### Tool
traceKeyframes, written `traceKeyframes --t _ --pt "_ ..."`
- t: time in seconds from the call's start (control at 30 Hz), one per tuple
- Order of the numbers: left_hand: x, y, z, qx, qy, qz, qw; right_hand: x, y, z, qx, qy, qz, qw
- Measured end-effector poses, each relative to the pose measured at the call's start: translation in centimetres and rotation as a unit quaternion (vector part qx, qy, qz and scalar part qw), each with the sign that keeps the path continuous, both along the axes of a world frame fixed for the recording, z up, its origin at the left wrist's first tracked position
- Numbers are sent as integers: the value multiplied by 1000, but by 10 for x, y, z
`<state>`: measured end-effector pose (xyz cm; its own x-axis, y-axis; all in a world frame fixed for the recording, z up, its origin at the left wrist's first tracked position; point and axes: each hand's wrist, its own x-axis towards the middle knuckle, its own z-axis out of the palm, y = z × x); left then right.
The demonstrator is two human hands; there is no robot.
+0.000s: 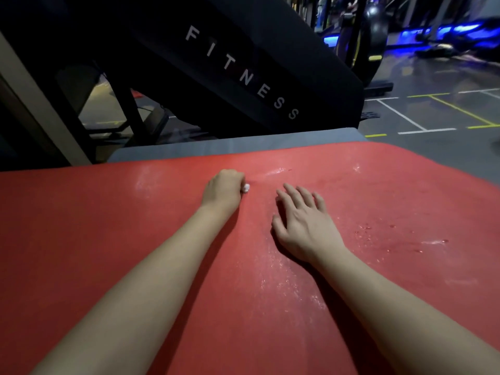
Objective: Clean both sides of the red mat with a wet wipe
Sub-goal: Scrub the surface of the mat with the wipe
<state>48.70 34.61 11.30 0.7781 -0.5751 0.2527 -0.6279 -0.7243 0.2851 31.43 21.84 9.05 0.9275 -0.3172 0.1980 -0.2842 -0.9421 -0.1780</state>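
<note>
The red mat (108, 239) fills the lower part of the view, with wet streaks and droplets across its middle and right. My left hand (223, 189) is fisted on the mat near its far edge, gripping a small wad of white wet wipe (245, 188) that peeks out at the thumb side. My right hand (303, 223) lies flat on the mat just to the right, palm down, fingers spread, holding nothing.
A grey mat (243, 147) shows under the red mat's far edge. Behind it stands a large black machine panel (243, 63) lettered FITNESS. Gym floor with white and yellow lines (433, 112) lies at the right, with more equipment beyond.
</note>
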Motion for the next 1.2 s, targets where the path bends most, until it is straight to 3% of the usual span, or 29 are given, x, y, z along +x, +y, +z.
traceKeyframes --t 0.17,0.27,0.5,0.8,1.07,1.2 --pt "41 -23 -2 -24 -7 36 999 5 -1 -6 11 18 7 1000" --pt "31 -22 -6 20 -29 5 999 7 -3 -4 16 22 10 1000" --pt "60 -23 -6 -29 -11 -17 999 6 -1 0 17 26 10 999" --pt "109 -79 2 -44 18 78 996 7 -4 -1 24 23 14 999" --pt "71 -58 -7 19 -1 -28 999 9 -3 -2 27 10 9 1000" --pt "80 -74 2 23 -20 -7 1000 8 -2 -2 28 14 8 999"
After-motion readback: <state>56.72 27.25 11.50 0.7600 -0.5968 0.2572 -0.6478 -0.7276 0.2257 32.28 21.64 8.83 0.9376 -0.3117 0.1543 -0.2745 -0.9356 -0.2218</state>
